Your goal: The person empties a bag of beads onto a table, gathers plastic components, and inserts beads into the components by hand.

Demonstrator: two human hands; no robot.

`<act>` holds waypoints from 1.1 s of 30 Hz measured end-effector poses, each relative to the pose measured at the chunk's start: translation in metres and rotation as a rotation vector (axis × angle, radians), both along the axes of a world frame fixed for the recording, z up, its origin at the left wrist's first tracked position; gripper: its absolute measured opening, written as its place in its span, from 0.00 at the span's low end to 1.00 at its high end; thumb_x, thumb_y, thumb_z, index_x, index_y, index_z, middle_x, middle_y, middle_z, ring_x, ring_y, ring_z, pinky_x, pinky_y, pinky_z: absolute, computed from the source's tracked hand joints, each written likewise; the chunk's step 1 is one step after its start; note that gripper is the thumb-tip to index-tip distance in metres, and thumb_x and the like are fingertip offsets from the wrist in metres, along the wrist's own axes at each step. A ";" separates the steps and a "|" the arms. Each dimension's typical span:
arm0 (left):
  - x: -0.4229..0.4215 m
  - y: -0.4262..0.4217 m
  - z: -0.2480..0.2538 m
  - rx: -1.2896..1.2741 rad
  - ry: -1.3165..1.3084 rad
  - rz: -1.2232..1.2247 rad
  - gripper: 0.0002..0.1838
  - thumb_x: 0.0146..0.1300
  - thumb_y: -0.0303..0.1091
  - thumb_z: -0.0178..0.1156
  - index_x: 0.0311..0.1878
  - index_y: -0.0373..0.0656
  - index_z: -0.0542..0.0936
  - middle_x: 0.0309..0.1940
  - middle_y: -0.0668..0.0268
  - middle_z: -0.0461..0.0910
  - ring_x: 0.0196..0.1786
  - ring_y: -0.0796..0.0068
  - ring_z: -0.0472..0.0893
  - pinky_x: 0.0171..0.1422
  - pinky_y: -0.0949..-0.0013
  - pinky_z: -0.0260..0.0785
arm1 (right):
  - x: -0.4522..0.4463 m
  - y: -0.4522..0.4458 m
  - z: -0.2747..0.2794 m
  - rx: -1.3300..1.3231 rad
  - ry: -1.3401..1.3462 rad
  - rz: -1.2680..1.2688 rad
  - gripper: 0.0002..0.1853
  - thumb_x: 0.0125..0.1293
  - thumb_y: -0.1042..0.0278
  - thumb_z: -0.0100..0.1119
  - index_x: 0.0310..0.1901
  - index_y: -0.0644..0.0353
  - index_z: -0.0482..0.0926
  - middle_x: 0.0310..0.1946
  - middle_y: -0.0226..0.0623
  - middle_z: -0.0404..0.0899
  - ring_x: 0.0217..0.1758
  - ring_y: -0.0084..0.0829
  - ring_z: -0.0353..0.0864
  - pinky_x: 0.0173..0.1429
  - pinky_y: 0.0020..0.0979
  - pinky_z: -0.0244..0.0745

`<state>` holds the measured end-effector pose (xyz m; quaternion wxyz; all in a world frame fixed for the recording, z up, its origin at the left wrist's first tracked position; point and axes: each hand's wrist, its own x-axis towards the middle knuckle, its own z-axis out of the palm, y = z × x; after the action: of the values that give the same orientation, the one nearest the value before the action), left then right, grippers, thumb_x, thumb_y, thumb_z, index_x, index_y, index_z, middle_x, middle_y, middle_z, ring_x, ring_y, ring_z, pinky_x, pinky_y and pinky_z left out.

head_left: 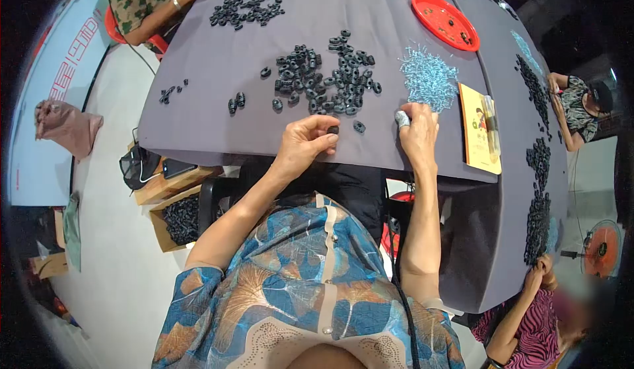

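Between the thumb and fingers of my left hand [307, 141] is a small black part [333, 130], held just above the table's front edge. A pile of black parts [320, 78] lies beyond that hand, with one loose piece [358, 126] to its right. My right hand [418, 131] is at the near edge of a heap of small light-blue pieces [428, 75], its fingers bent down toward them. A grey-white covering wraps one of its digits. Whether its fingertips pinch a blue piece is too small to tell.
A yellow booklet [477, 128] with a clear tube lies right of my right hand. Farther off is a red tray [446, 22]. More black parts [246, 9] lie at the back left. Co-workers sit at the upper left, right and lower right. A box of black parts [181, 220] stands below left.
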<state>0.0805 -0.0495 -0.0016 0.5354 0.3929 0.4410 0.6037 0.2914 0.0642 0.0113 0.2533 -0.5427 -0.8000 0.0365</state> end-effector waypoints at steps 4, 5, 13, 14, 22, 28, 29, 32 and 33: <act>0.002 0.001 -0.002 0.021 -0.029 0.037 0.12 0.58 0.19 0.60 0.46 0.37 0.78 0.30 0.72 0.74 0.31 0.82 0.77 0.35 0.78 0.75 | 0.002 0.001 -0.009 0.027 -0.035 0.040 0.06 0.58 0.73 0.53 0.37 0.59 0.73 0.37 0.42 0.71 0.44 0.45 0.68 0.49 0.44 0.62; 0.002 0.001 -0.003 0.028 -0.040 0.045 0.12 0.58 0.19 0.60 0.46 0.37 0.78 0.30 0.72 0.75 0.32 0.82 0.77 0.35 0.78 0.75 | 0.000 -0.001 -0.009 0.043 -0.038 0.038 0.05 0.58 0.73 0.52 0.37 0.60 0.73 0.37 0.43 0.71 0.44 0.46 0.69 0.48 0.44 0.62; -0.001 0.000 -0.006 0.030 0.003 0.000 0.12 0.59 0.20 0.59 0.47 0.38 0.78 0.30 0.70 0.76 0.31 0.83 0.77 0.35 0.79 0.75 | -0.033 -0.030 0.030 -0.224 0.393 0.191 0.07 0.58 0.80 0.49 0.39 0.64 0.71 0.32 0.49 0.76 0.37 0.49 0.77 0.42 0.41 0.69; -0.001 0.000 -0.004 0.031 0.002 -0.001 0.12 0.59 0.21 0.59 0.47 0.38 0.78 0.30 0.70 0.76 0.30 0.83 0.77 0.35 0.79 0.75 | -0.037 -0.033 0.025 -0.214 0.421 0.261 0.08 0.58 0.81 0.49 0.39 0.64 0.72 0.30 0.49 0.77 0.36 0.48 0.78 0.41 0.39 0.70; -0.002 0.001 -0.003 -0.042 -0.136 0.053 0.12 0.62 0.26 0.59 0.48 0.37 0.77 0.32 0.64 0.80 0.32 0.78 0.80 0.38 0.74 0.77 | -0.056 -0.056 0.034 -0.360 0.489 0.421 0.11 0.53 0.86 0.51 0.39 0.66 0.73 0.34 0.44 0.77 0.35 0.39 0.79 0.40 0.32 0.72; -0.002 0.002 0.009 -0.162 -0.327 0.166 0.10 0.61 0.29 0.60 0.45 0.35 0.77 0.35 0.58 0.82 0.33 0.73 0.82 0.40 0.71 0.78 | -0.063 -0.066 0.037 -0.412 0.575 0.432 0.10 0.53 0.85 0.52 0.39 0.65 0.74 0.31 0.41 0.77 0.32 0.33 0.79 0.38 0.31 0.72; -0.002 0.002 0.008 -0.164 -0.340 0.177 0.10 0.61 0.29 0.60 0.44 0.36 0.77 0.35 0.58 0.82 0.33 0.73 0.82 0.40 0.71 0.78 | -0.064 -0.067 0.037 -0.388 0.560 0.442 0.11 0.53 0.85 0.52 0.39 0.64 0.74 0.30 0.41 0.77 0.32 0.34 0.78 0.38 0.31 0.72; -0.001 0.002 0.004 -0.141 -0.357 0.184 0.09 0.61 0.30 0.61 0.43 0.37 0.77 0.34 0.61 0.81 0.32 0.75 0.82 0.39 0.73 0.77 | -0.067 -0.071 0.038 -0.316 0.510 0.469 0.12 0.51 0.85 0.53 0.38 0.64 0.74 0.29 0.41 0.76 0.32 0.36 0.78 0.38 0.32 0.73; -0.001 0.002 0.005 -0.141 -0.358 0.185 0.09 0.60 0.30 0.61 0.42 0.38 0.78 0.33 0.62 0.81 0.32 0.76 0.81 0.39 0.73 0.77 | -0.068 -0.072 0.039 -0.292 0.490 0.480 0.13 0.50 0.85 0.53 0.38 0.63 0.73 0.29 0.41 0.76 0.32 0.37 0.78 0.38 0.33 0.73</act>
<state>0.0796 -0.0480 0.0030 0.5736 0.1989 0.4141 0.6781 0.2236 -0.0077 0.0501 0.3414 -0.3454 -0.8065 0.3372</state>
